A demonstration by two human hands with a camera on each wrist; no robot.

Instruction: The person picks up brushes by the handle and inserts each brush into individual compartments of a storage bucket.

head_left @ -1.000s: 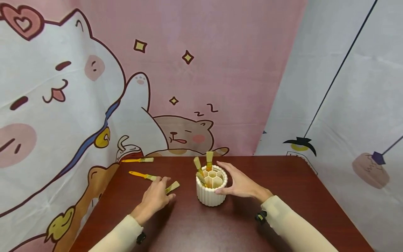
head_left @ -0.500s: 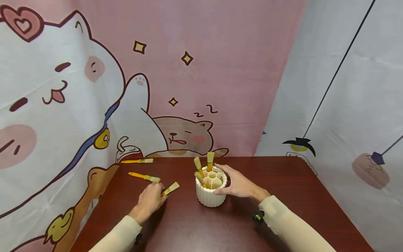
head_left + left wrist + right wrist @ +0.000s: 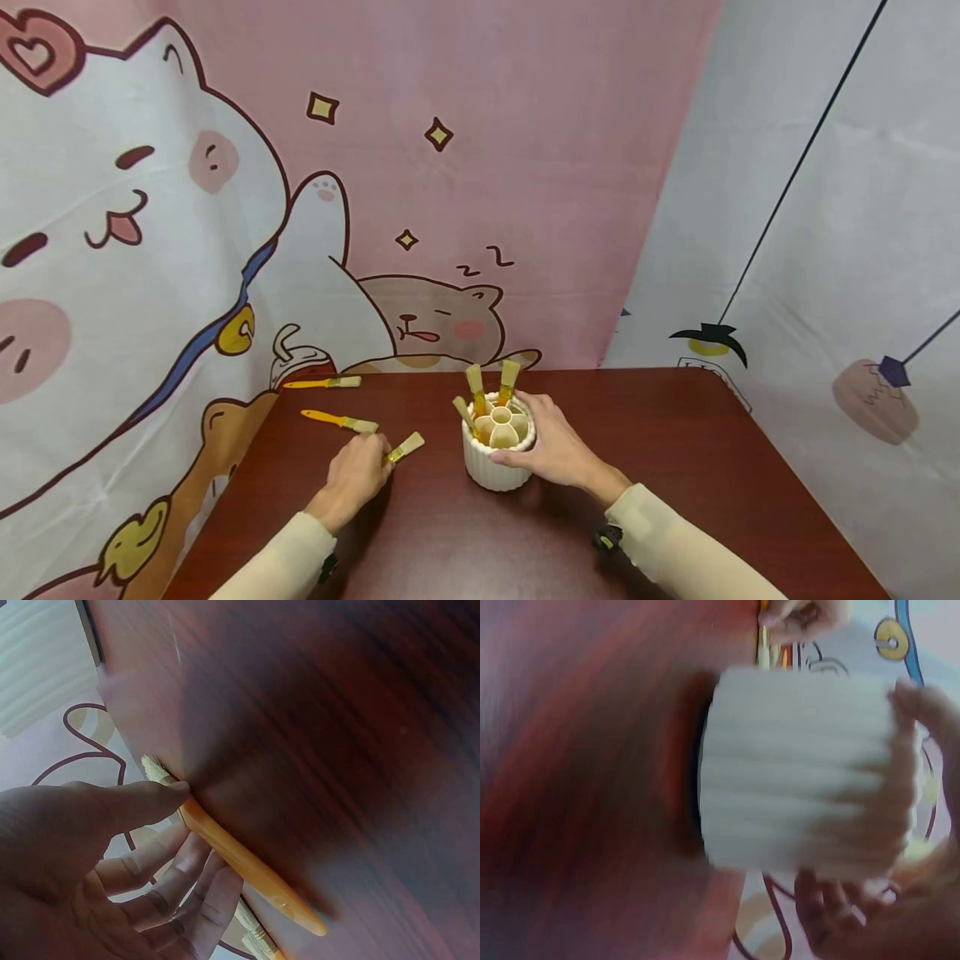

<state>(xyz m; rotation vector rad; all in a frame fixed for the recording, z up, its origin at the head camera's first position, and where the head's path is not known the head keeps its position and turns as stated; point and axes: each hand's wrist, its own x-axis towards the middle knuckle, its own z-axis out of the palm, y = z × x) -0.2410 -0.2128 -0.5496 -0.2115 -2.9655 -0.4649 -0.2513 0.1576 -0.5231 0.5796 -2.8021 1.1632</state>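
Observation:
My left hand (image 3: 357,473) pinches a flat paintbrush (image 3: 407,447) between thumb and fingers. In the left wrist view, that brush's orange handle (image 3: 255,868) slants close over the table, its pale bristles past the thumb. On the right, my right hand (image 3: 558,447) grips a white ribbed brush holder (image 3: 493,468) around its rim, thumb at the front and fingers behind. Its round inside is split into petal-shaped compartments. Three brushes stand bristles up in its left and back compartments, one of them a back brush (image 3: 509,379). The holder's ribbed wall (image 3: 802,772) fills the right wrist view.
Two more orange-handled brushes lie on the dark red table (image 3: 675,467): a near brush (image 3: 341,421) just beyond my left hand, and a far brush (image 3: 322,382) by the back edge. A cartoon-printed cloth (image 3: 540,183) hangs behind the table.
My left fingers have closed on the brush and drawn slightly left. In my right hand the holder has turned clockwise, seen from above, carrying its standing brushes round. The head view has shifted a little.

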